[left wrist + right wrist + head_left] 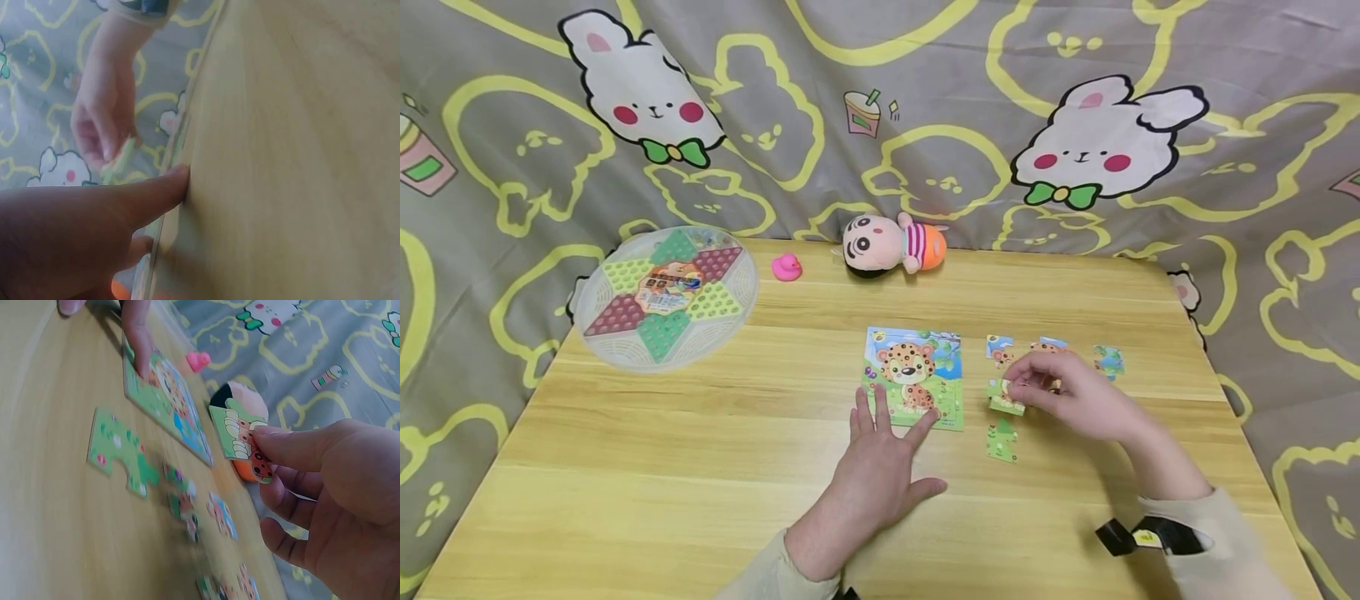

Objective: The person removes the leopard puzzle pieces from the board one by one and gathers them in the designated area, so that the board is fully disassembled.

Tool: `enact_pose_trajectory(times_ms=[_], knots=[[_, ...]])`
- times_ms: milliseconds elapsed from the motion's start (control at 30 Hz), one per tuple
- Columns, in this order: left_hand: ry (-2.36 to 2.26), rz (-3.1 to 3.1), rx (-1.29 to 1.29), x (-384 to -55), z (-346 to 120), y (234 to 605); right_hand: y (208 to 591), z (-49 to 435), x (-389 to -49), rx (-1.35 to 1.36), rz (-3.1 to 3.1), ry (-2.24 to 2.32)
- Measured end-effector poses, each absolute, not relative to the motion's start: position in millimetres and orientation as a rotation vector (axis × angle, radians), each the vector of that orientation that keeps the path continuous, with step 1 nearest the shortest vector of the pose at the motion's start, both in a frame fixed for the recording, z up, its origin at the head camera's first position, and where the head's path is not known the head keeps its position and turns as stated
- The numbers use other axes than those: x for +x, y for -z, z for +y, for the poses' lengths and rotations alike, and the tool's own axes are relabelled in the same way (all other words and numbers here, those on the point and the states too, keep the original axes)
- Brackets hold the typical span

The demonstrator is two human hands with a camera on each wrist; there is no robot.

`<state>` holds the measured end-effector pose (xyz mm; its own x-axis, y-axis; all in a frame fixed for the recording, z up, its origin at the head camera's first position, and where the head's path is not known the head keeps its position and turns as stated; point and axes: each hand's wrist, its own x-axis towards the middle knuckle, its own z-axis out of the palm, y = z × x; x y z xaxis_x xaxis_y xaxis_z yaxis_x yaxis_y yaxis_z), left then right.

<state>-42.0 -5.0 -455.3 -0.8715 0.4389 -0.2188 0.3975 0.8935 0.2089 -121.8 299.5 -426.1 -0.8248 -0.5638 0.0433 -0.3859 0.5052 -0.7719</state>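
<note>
A square leopard puzzle board (951,392) lies on the wooden table. My left hand (876,467) rests with spread, straight fingers on its lower edge. To the board's right, my right hand (1078,396) pinches a jigsaw piece (240,434) between thumb and fingers, just above the table. That piece is green with cream paws and some spotted orange. A green loose piece (1002,442) lies nearer the front edge. Beyond the right hand are a blue-cornered piece (998,347) and a blue-green piece (1108,360). The right hand partly hides other pieces.
A round Chinese checkers board (670,292) with a clear rim lies at the back left. A pink toy duck (787,267) and a plush doll (895,243) sit along the back edge, before a patterned curtain (940,92).
</note>
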Motion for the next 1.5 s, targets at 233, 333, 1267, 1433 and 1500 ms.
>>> enact_pose_trajectory(times_ms=[233, 333, 1267, 1433, 1500], knots=[[-0.221, 2.795, 0.631, -41.6, -4.8, 454.8, 427.4, 324.9, -108.9, -0.821, 2.515, 1.223], [-0.222, 2.795, 0.633, -41.6, -4.7, 455.0, 426.7, 335.3, -102.9, -0.829, 2.498, 1.207], [-0.224, 2.801, 0.639, -42.6, -5.3, 454.6, 449.1, 374.0, -78.4, -0.741, 2.562, 1.039], [-0.228, 2.798, 0.637, -42.8, -5.7, 455.2, 450.4, 373.3, -77.3, -0.749, 2.597, 1.035], [-0.23, 2.797, 0.638, -42.9, -5.8, 455.5, 450.0, 372.7, -77.1, -0.74, 2.611, 1.028]])
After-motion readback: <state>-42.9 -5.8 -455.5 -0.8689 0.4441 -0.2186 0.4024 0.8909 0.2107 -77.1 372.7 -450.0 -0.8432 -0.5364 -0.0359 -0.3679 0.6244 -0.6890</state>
